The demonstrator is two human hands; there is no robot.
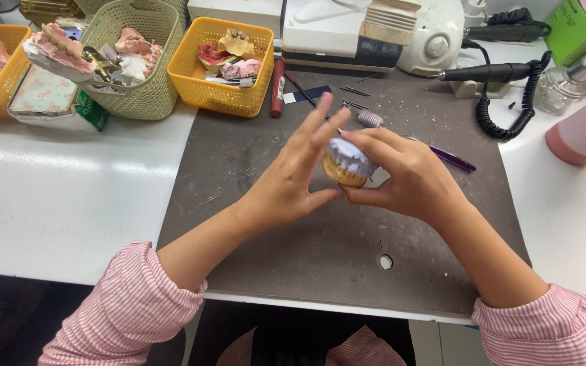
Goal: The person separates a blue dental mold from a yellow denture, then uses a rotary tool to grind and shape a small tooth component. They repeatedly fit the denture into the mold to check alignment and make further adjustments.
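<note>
Hands, left (293,179) and right (408,177), grip yellow dental cast (346,165) with pale-blue top.

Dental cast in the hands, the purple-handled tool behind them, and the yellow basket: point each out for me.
Dental cast (346,165), head view: on its yellow tooth side.
Purple-handled tool (454,159), head view: mid-handle, right of the hands.
Yellow basket (222,95), head view: front wall.
</note>
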